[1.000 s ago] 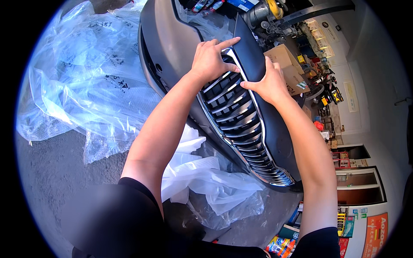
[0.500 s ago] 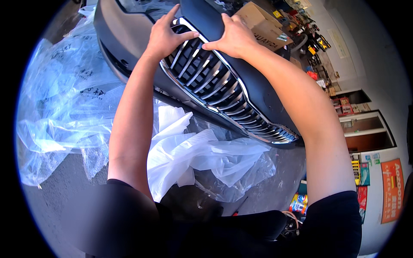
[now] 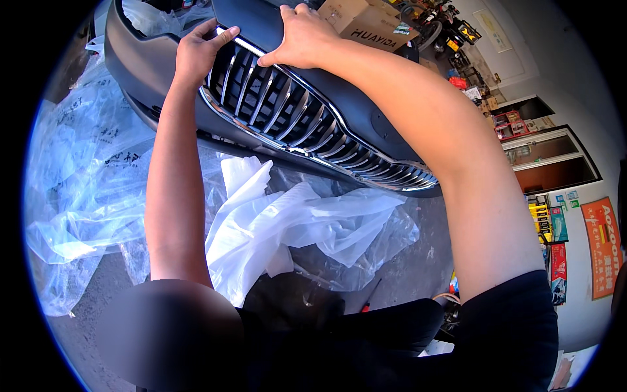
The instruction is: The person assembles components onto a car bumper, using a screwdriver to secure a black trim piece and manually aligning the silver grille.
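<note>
Touching the far-left chrome edge (image 3: 250,46) of the slatted grille (image 3: 286,112) in a smooth dark bumper (image 3: 145,57) are the right hand (image 3: 302,38), its grip spread and unclenched, and the left hand (image 3: 198,55), whether clasping I cannot tell, with grey floor (image 3: 428,228) right of crumpled plastic sheeting (image 3: 261,225) and a cardboard box (image 3: 356,14) beyond, contents hidden.

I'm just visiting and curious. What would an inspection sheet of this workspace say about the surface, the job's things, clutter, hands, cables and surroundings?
Surface: grey floor, partly covered.
Job's things: dark car bumper with a chrome-trimmed grille.
Clutter: crumpled white sheeting, clear plastic wrap, a thin red-ended tool on the floor.
Hands: left hand at the grille's upper corner, grip unclear; right hand open, thumb at the grille's edge, fingers spread.
Cables: a looped cable or hose at lower right; cannot tell which.
Surroundings: cardboard box, pale wall, orange-red banner.
</note>
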Tool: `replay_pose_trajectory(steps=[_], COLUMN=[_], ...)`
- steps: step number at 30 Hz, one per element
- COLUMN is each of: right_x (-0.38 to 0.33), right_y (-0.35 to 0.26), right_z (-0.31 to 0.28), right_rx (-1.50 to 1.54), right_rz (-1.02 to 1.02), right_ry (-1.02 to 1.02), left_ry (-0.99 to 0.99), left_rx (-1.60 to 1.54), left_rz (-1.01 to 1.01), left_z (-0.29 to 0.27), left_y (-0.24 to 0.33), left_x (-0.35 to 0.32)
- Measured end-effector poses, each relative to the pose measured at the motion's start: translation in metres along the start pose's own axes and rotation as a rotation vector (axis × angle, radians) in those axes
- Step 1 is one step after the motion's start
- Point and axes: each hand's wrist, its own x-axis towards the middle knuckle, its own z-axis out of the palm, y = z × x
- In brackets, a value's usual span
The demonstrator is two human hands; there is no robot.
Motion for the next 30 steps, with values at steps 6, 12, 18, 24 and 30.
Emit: replay_pose_trajectory(steps=[6, 12, 18, 24, 30], right_x=[0.012, 0.008, -0.034, -0.163, -0.268], right_y=[0.021, 0.028, 0.083, 0.131, 0.200], right_z=[0.042, 0.039, 0.040, 0.033, 0.050], right_rx=[-0.109, -0.038, 0.080, -0.113, -0.199], right_rz=[-0.084, -0.077, -0.114, -0.041, 0.223], right_ry=[0.127, 0.068, 0.031, -0.073, -0.154], left_ry=[-0.017, -0.036, -0.012, -0.025, -0.048], left_rx=[-0.058, 0.132, 0.091, 0.071, -0.002], left_rz=[-0.052, -0.124, -0.087, -0.066, -0.135], left_z=[0.003, 0.004, 0.006, -0.003, 0.003], left_y=[0.006, 0.010, 0.011, 0.008, 0.004], left_x=[0.000, 0.001, -0.002, -0.004, -0.007])
